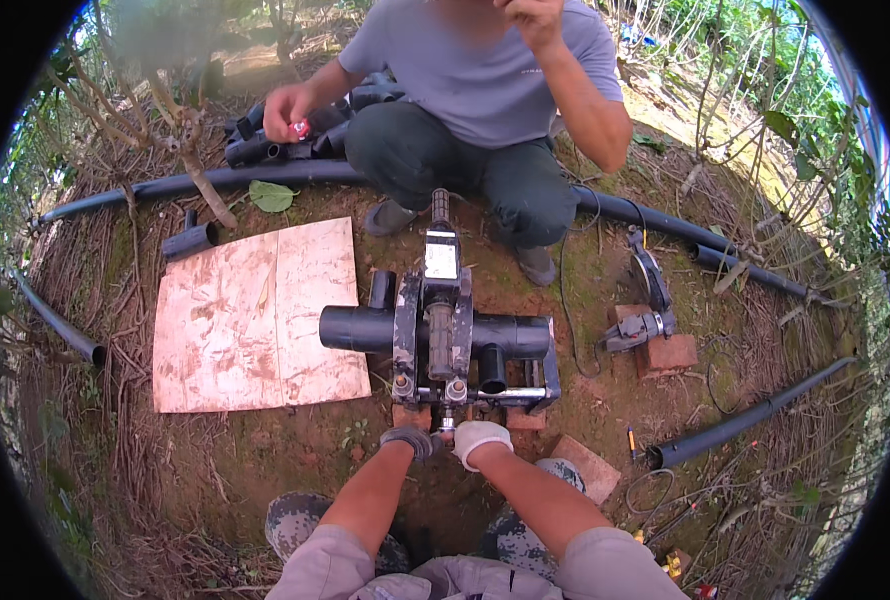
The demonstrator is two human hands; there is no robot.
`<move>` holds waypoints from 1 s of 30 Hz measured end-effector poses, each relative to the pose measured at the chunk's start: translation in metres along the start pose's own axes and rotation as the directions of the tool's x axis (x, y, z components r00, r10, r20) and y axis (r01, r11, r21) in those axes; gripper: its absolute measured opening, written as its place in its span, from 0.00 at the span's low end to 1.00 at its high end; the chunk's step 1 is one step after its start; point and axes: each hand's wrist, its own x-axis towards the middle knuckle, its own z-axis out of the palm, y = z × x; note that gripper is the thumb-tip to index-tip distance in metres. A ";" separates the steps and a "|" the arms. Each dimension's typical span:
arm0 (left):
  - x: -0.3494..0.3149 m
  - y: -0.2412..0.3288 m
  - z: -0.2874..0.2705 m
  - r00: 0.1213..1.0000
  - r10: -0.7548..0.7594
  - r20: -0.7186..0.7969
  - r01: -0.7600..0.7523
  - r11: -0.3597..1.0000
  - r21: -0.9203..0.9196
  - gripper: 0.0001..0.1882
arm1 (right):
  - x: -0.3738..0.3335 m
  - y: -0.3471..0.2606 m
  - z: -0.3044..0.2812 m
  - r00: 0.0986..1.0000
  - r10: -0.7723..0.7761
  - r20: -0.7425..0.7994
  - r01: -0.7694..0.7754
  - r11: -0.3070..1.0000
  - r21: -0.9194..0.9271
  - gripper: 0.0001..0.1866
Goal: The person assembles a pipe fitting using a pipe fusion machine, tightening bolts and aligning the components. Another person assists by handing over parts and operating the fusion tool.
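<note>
A clamp (403, 345) stood around a pipe (350, 328).
A board (235, 320) lay left; below the clamp, the left hand (415, 440), then the right hand (482, 441), curled beside a bolt (448, 420), grips impossible to tell; farther right sat a tool (633, 331).

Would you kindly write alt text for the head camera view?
The wearer's dark-gloved left hand and white-gloved right hand are close together at the near side of a black clamping machine holding black pipes. A pale board lies to its left, a power tool to its right. Beyond, a co-worker squats.
</note>
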 end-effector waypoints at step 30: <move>-0.011 0.017 -0.016 0.999 -0.003 0.047 0.002 1.000 0.029 0.56 | 0.011 0.020 0.015 0.995 -0.056 -0.083 0.061 0.996 0.060 0.17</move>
